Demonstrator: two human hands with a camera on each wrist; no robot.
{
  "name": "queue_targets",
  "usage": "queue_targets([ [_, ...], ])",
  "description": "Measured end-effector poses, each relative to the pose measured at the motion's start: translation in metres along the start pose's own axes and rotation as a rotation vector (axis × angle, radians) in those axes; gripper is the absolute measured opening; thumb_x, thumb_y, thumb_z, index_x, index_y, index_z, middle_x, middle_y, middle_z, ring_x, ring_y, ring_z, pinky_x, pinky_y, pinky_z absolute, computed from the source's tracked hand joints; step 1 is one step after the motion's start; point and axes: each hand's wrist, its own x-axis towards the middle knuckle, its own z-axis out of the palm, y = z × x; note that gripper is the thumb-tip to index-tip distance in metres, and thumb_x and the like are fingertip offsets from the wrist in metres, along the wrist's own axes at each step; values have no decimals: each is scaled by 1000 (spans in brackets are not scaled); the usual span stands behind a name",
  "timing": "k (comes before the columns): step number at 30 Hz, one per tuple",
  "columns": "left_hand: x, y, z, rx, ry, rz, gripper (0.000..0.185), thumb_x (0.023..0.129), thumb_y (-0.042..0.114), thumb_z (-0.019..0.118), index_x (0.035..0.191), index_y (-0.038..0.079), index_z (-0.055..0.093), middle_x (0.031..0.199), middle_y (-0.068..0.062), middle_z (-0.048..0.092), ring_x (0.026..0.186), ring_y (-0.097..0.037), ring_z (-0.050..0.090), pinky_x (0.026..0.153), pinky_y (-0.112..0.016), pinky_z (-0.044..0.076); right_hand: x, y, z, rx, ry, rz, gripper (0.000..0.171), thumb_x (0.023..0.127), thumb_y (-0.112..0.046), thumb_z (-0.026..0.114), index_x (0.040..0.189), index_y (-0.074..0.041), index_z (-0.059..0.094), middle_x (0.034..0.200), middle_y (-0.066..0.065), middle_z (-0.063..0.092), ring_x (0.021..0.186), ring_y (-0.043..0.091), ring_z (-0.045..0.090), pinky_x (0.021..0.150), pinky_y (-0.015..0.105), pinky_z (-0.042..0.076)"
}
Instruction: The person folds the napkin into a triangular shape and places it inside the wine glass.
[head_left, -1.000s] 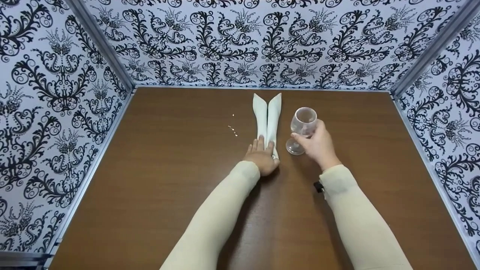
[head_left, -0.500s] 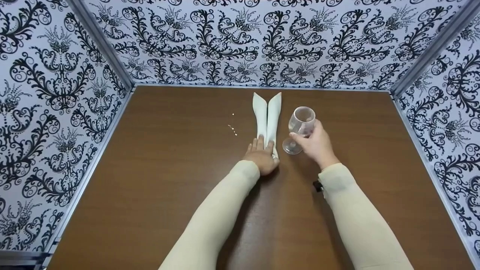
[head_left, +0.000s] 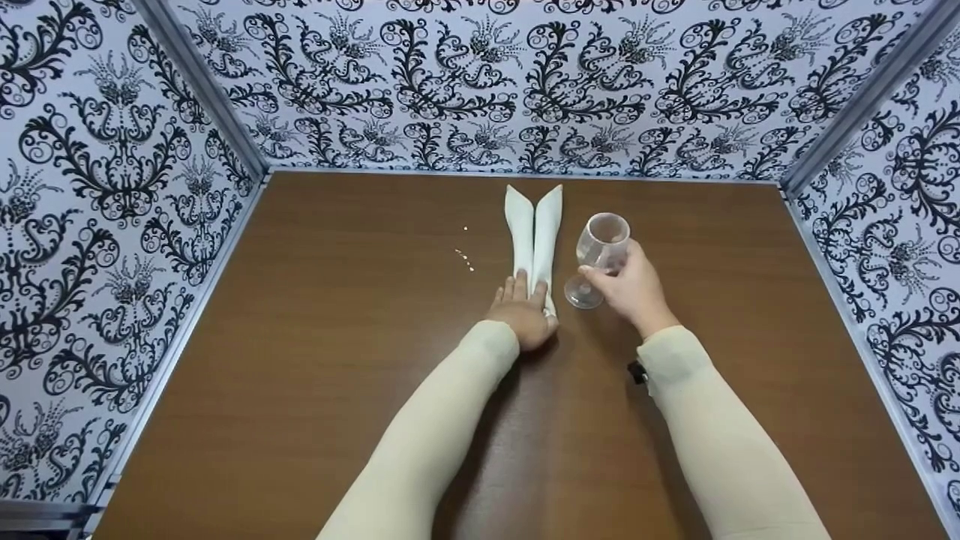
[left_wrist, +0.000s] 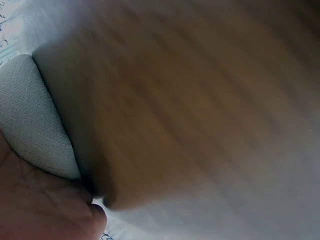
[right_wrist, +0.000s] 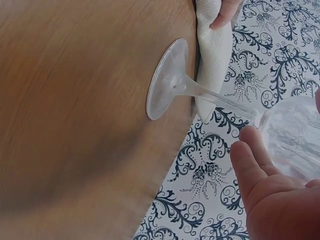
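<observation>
A white cloth napkin (head_left: 534, 240), folded into a long narrow shape with two pointed tips, lies on the brown wood-grain table (head_left: 337, 360), its tips directed at the far edge, somewhat right of the middle. The near end of the napkin is pressed flat under the left hand (head_left: 523, 313), whose fingers are laid straight over the cloth rather than curled round it. Just to the right of the napkin, a clear stemmed wine glass (head_left: 600, 255) is gripped about the bowl by the right hand (head_left: 634, 289). The glass is tilted, its mouth leaning toward the far edge of the table. In the right wrist view the round foot (right_wrist: 167, 80) is seen beside the napkin's edge (right_wrist: 214, 60); whether one rim of the foot touches the table cannot be told.

Several risks are judged from this arrangement. Because the glass is held at the bowl and tipped, a slack grip could let it slide through the fingers and strike the table, where the thin stem (right_wrist: 212, 92) would be the part most likely to snap. Should the foot be brought sideways, the folded cloth could be caught and dragged, and the folds undone. If the pressure of the left hand were released, the napkin might spring open at the near end. A few small pale specks (head_left: 465, 259) lie left of the napkin, well apart from both hands.
</observation>
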Motion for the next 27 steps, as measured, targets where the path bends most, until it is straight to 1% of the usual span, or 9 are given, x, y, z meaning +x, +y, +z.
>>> queue_targets([
  [9, 2, 0, 2, -5, 5, -1, 81, 102, 53, 45, 171, 28, 12, 178, -13, -11, 165, -35, -4, 135, -47, 4, 1, 1, -2, 12, -17, -2, 74, 93, -26, 81, 148, 6, 43, 131, 28, 63, 118, 39, 65, 103, 51, 54],
  [11, 2, 0, 2, -4, 8, -2, 80, 102, 53, 46, 171, 28, 12, 178, -13, -11, 165, -35, -3, 134, -48, 4, 1, 3, -3, 9, -34, -12, 74, 92, -27, 82, 147, 5, 44, 132, 28, 64, 119, 40, 65, 104, 52, 54],
  [13, 1, 0, 2, -2, 5, -1, 81, 102, 53, 46, 171, 28, 12, 178, -14, -11, 165, -35, -4, 134, -48, 4, 1, 7, -5, -9, -64, -19, 76, 92, -29, 83, 149, 3, 44, 138, 27, 62, 126, 41, 63, 110, 54, 51],
  [15, -1, 1, 2, -5, 3, -2, 81, 102, 53, 46, 171, 27, 12, 178, -13, -11, 165, -35, -4, 134, -47, 3, 0, 11, -9, -59, -103, -15, 79, 92, -34, 83, 152, 0, 44, 145, 27, 59, 134, 43, 59, 115, 57, 45],
  [17, -3, 2, 0, -9, 6, -6, 80, 102, 51, 44, 171, 27, 12, 178, -14, -11, 166, -34, -5, 135, -46, 3, 0, 17, -12, -143, -145, -15, 81, 95, -39, 79, 156, -3, 42, 152, 27, 55, 141, 45, 53, 120, 59, 40],
  [19, -6, 3, -2, -10, 7, -9, 79, 102, 50, 43, 171, 26, 14, 178, -13, -10, 166, -33, -5, 135, -45, 3, -2, 23, -16, -239, -190, -11, 82, 99, -42, 73, 161, -3, 37, 161, 28, 45, 148, 47, 44, 124, 61, 33],
  [22, -12, 6, -7, -9, 9, -5, 78, 101, 49, 42, 171, 25, 16, 178, -14, -8, 166, -33, -4, 135, -45, 4, -4, 31, -19, -373, -274, -22, 80, 104, -42, 63, 164, -1, 30, 168, 32, 28, 155, 54, 29, 127, 65, 23],
  [24, -16, 7, -10, -8, 2, -4, 78, 102, 48, 43, 171, 24, 16, 178, -14, -8, 166, -33, -4, 135, -45, 5, -7, 36, -21, -436, -337, -29, 79, 107, -39, 59, 166, 0, 24, 170, 34, 15, 157, 57, 15, 128, 68, 14],
  [27, -16, 7, -9, -10, 0, -2, 79, 101, 48, 44, 171, 22, 16, 178, -15, -8, 166, -35, -4, 135, -46, 5, -11, 42, -23, -515, -416, -41, 76, 109, -36, 55, 166, 1, 21, 171, 35, 8, 157, 60, 5, 127, 71, 7],
])
